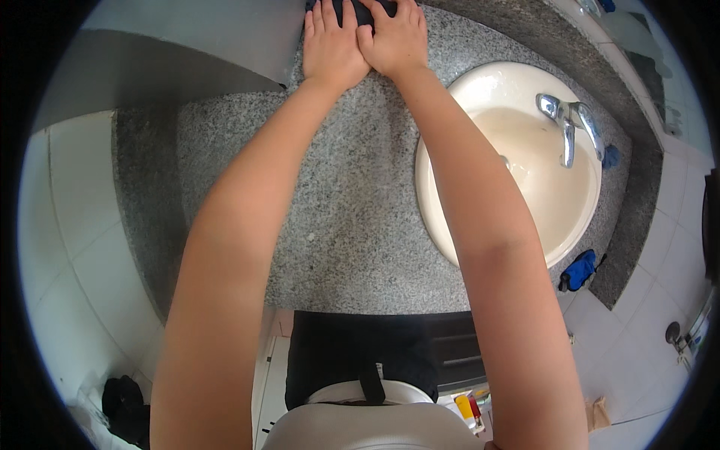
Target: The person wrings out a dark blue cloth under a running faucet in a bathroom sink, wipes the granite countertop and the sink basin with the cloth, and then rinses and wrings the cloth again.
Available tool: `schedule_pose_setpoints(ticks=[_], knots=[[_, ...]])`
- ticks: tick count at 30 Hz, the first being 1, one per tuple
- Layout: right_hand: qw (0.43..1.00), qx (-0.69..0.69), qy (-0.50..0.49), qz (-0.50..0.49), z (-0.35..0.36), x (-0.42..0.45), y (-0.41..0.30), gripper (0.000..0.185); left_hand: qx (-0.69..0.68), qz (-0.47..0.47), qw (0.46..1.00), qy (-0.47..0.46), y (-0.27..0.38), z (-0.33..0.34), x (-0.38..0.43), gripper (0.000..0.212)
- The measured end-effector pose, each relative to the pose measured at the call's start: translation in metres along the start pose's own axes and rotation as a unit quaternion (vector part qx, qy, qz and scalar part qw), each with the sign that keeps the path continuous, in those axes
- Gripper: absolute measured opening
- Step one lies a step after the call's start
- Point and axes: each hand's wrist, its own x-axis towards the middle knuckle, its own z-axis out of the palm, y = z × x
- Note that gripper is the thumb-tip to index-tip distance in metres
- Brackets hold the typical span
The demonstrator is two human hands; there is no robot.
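At the far end of a speckled grey granite countertop (349,225), both hands rest side by side on a dark cloth (364,16). My left hand (336,49) presses down with its fingers stretched forward over the cloth's left part. Beside it, my right hand (398,45) lies over the right part, its thumb next to the left hand. The top edge of the view cuts off some of the fingertips and the far side of the cloth. Both forearms reach straight across the counter, the right one passing over the rim of a cream oval sink (424,185).
A chrome faucet (568,126) stands at the sink's right side. A blue pouch (578,271) lies near the counter's right corner. At the upper left, a large grey smooth-sided object (225,50) borders the counter. Raised granite edging (641,208) runs along the right.
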Motion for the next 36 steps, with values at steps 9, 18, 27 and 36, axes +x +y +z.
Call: schedule_pose_setpoints(ticks=[9,18,27,36], knots=[[0.999,-0.049,-0.018,0.006,0.004,-0.02,-0.001,0.057,-0.011,-0.069,0.997,-0.027,0.014,-0.008,-0.015,0.064],[0.995,-0.026,-0.085,0.036,-0.05,-0.173,-0.097,0.066,-0.081,-0.05,0.99,-0.1,0.04,-0.112,-0.165,0.063],[0.978,0.05,-0.203,-0.015,-0.064,-0.238,-0.211,0.071,-0.033,-0.232,0.956,-0.177,0.025,-0.202,-0.288,0.064],[0.947,0.038,-0.249,-0.201,0.059,-0.114,-0.262,0.061,0.066,-0.287,0.951,-0.093,-0.103,-0.162,-0.254,0.068]])
